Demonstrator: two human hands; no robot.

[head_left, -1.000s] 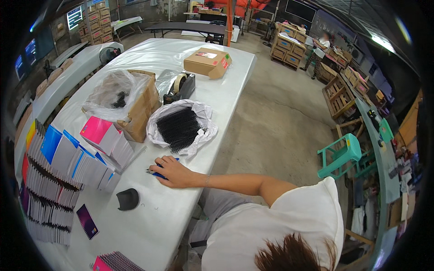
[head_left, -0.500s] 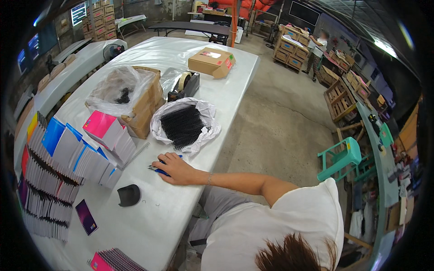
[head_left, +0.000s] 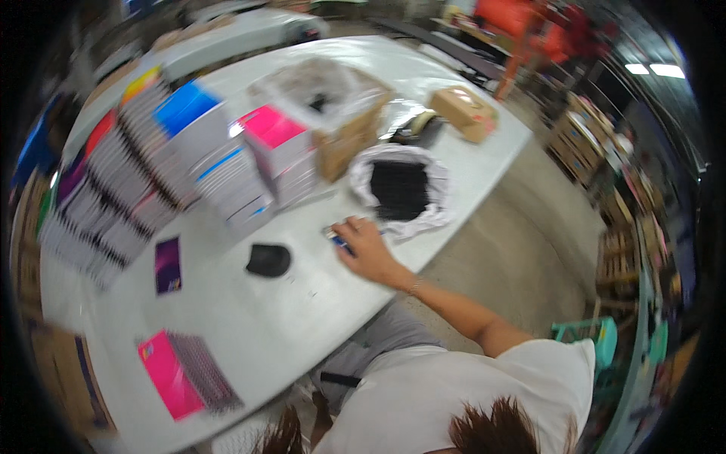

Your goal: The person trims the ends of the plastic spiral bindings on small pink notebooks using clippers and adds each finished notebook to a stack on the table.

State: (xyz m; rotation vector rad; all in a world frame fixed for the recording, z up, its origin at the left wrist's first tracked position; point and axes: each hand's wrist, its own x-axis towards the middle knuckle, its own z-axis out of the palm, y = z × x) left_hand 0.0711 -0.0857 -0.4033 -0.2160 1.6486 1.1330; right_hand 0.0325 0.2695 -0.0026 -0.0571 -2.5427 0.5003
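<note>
My right hand (head_left: 367, 246) rests on the white-topped table, fingers curled over blue-handled pliers (head_left: 342, 242) that show only in part. Just beyond it lies an open white bag (head_left: 439, 216) filled with black binding coils (head_left: 399, 189). A black curved piece (head_left: 268, 259) sits to the left of this hand. What appears to be my left hand (head_left: 321, 405) hangs low beside the table's near edge, small and blurred, with its fingers not readable. Spiral notebooks with pink covers (head_left: 170, 374) lie at the near left, and a dark purple cover (head_left: 168, 265) lies farther in.
Stacks of spiral notebooks (head_left: 136, 159) crowd the table's left side. Beside them stand a pink-topped stack (head_left: 276, 132) and a plastic-lined carton (head_left: 344, 151). A tape dispenser (head_left: 420, 130) and small cardboard box (head_left: 463, 112) are behind. A green stool (head_left: 605, 340) stands right.
My view has swung left and down, bringing more of the pink notebooks into sight. The right hand stays on the pliers. A blurred part of my left arm now shows below the table edge.
</note>
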